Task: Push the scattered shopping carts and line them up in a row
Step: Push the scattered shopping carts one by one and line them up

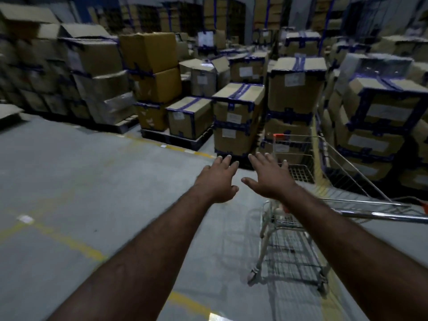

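Head view, and both bare arms are stretched out ahead: the left hand (pixel 218 181) and right hand (pixel 268 177) hover side by side at centre frame, palms down, fingers straight and fanned apart, gripping nothing. The shopping cart (pixel 291 249) sits at lower right, a silvery wire-mesh basket on a thin tubular frame with small castors, an orange plastic cap (pixel 278 136) on its far corner and a shiny round handle bar (pixel 382 216) running off the right edge. Smooth grey concrete floor (pixel 92 181) with worn yellow lines (pixel 76 242). Across the top, blurry stacks of brown cardboard boxes (pixel 238 105) banded in blue tape.
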Demonstrator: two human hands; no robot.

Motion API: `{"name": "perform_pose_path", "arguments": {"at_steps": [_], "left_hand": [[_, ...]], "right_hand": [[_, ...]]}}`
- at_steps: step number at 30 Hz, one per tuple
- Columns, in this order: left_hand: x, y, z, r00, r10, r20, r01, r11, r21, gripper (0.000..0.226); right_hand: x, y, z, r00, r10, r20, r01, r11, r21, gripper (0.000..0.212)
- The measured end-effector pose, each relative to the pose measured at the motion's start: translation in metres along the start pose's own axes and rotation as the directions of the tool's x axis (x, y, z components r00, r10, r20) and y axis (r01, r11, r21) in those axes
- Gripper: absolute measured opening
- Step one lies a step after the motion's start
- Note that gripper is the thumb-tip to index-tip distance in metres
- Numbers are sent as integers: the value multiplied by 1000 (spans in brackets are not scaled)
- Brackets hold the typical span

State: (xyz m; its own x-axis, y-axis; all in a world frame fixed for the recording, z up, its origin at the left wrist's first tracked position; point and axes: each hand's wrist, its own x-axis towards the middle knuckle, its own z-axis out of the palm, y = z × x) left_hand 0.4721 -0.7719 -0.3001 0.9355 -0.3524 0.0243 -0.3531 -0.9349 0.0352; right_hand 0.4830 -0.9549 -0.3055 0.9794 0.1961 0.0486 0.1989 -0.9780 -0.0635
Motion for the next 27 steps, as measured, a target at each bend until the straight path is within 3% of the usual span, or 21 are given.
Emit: {"name": "perform_pose_path", "arguments": {"at_steps": [6, 12, 19, 23, 27], "left_hand": [[-121, -121, -31, 971, -233, -45, 235, 971, 51, 91], [-280, -238, -53, 848, -525, -69, 529, 845, 81, 93], [-496, -322, -73, 571, -812, -116, 821, 565, 82, 93], [-605, -341, -80, 365, -924, -119, 931, 359, 65, 93], [-679, -346, -84, 203, -972, -122, 979, 199, 40, 93]], "right_hand": [[8, -161, -21, 968, -247, -38, 247, 969, -15, 85], [-10, -361, -32, 821, -568, -53, 565, 822, -62, 85], [-85, -583, -47, 496, -861, -114, 862, 504, -58, 84], [-138, -683, -53, 306, -944, -123, 948, 314, -51, 85], [-184, -750, -54, 154, -982, -109, 987, 159, -37, 86]]}}
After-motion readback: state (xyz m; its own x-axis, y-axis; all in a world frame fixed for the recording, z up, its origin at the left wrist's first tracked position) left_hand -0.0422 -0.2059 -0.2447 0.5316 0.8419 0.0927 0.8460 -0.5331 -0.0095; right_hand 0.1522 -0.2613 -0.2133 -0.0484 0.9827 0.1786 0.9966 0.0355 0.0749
